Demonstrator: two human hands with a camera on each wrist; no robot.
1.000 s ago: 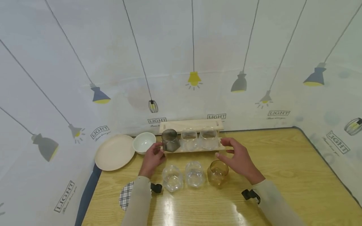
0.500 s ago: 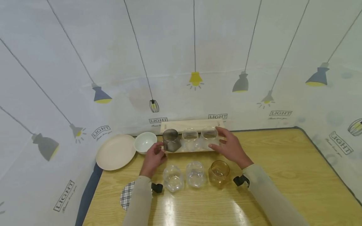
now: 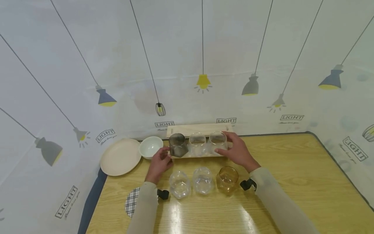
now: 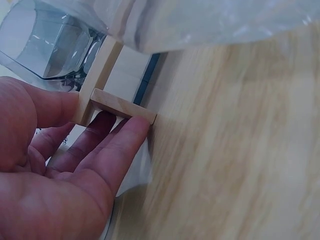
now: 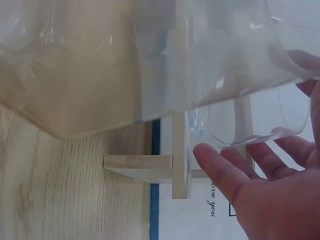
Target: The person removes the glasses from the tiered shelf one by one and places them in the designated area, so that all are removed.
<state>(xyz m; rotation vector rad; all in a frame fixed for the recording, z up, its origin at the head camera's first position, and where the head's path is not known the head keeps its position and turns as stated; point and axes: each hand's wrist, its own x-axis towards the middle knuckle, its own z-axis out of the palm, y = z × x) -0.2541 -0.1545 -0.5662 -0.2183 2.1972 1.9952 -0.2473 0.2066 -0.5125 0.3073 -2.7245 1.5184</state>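
Note:
A two-tier wooden rack [image 3: 198, 129] stands against the back wall. On its lower board, left to right, sit a smoky grey glass [image 3: 178, 149], a clear glass [image 3: 197, 148] and another clear glass [image 3: 217, 145]. My left hand [image 3: 159, 164] holds the rack's left end; the left wrist view shows the thumb on the board's edge [image 4: 86, 107] and fingers against the leg [image 4: 122, 105]. My right hand [image 3: 241, 152] is around the rightmost clear glass, thumb in front and fingers behind, also seen in the right wrist view. This glass appears upright on the board.
Before the rack, two clear glasses [image 3: 179, 188] and an amber glass [image 3: 227, 181] stand in a row on the wooden table [image 3: 292, 182]. To the left are a white bowl [image 3: 150, 148], a beige plate [image 3: 120, 157] and a checked round mat [image 3: 132, 203], partly under the left sleeve.
My right hand has moved left and up from beside the rack's right end to the rightmost clear glass, then stayed there. The left hand has kept its place on the rack.

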